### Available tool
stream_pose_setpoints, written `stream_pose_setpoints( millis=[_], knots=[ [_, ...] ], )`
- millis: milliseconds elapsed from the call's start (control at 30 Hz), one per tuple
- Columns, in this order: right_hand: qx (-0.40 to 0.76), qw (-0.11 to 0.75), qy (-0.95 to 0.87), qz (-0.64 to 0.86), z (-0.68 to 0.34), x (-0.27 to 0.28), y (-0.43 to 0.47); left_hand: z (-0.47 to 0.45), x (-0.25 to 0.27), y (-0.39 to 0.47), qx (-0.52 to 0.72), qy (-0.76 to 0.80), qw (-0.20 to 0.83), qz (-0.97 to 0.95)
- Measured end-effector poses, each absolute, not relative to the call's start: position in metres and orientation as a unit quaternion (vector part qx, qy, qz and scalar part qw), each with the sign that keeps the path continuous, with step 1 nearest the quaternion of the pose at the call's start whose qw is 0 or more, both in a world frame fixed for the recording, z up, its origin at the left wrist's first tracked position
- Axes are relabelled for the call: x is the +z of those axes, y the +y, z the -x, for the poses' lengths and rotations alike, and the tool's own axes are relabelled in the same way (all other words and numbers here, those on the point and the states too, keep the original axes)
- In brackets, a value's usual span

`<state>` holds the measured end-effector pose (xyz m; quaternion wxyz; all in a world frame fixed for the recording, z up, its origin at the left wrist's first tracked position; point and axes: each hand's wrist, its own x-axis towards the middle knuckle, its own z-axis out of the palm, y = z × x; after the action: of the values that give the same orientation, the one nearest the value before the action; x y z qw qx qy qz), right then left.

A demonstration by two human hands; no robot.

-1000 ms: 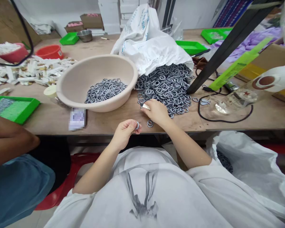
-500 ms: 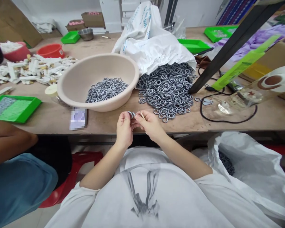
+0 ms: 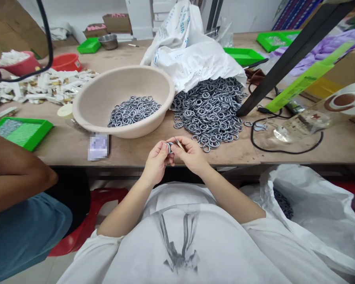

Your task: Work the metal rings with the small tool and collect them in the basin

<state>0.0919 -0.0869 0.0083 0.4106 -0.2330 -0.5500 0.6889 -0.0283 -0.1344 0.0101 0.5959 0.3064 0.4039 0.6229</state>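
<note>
Holding grey ring [image 3: 169,147] near front edge of table [image 3: 130,154] | left hand [image 3: 157,161]: fingers clamped on ring | right hand [image 3: 191,157]: fingers clamped on slim tool [image 3: 180,145], tips beside ring | ring pile [image 3: 210,112]: on table, beyond hands

A workshop: heaped grey rings [image 3: 210,112], green trays [image 3: 39,137], long bench [image 3: 130,152]

One left hand [image 3: 155,162] and one right hand [image 3: 193,157]; at least one grey ring [image 3: 169,148] between them, one small tool [image 3: 180,144] in the right. Loose rings [image 3: 208,108] beyond counting, in one beige basin [image 3: 136,132] and one heap. Two white sacks [image 3: 192,65], two red bowls [image 3: 65,67], one steel bowl [image 3: 109,44], two small cardboard boxes [image 3: 118,26], one co-worker's arm [image 3: 20,167], at least four green trays [image 3: 37,137].
</note>
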Motion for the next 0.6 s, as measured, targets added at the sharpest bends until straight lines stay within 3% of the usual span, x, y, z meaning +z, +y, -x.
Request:
stream_pose_setpoints(
  millis=[133, 300, 433, 600],
  knots=[
    [0.688, 0.401, -0.561, 0.226, -0.093, 0.008, -0.076, 0.029, 0.017, -0.137, 0.602, 0.374, 0.644, -0.287],
    [0.518, 0.463, -0.661, 0.285, -0.102, 0.009, -0.072, 0.031, 0.024, -0.141, 0.588, 0.324, 0.693, -0.262],
    [0.376, 0.432, -0.787, 0.227, -0.115, 0.016, -0.082, 0.034, 0.028, -0.141, 0.584, 0.311, 0.71, -0.24],
    [0.321, 0.393, -0.828, 0.237, -0.118, 0.022, -0.09, 0.032, 0.027, -0.14, 0.578, 0.329, 0.714, -0.22]
  ],
)
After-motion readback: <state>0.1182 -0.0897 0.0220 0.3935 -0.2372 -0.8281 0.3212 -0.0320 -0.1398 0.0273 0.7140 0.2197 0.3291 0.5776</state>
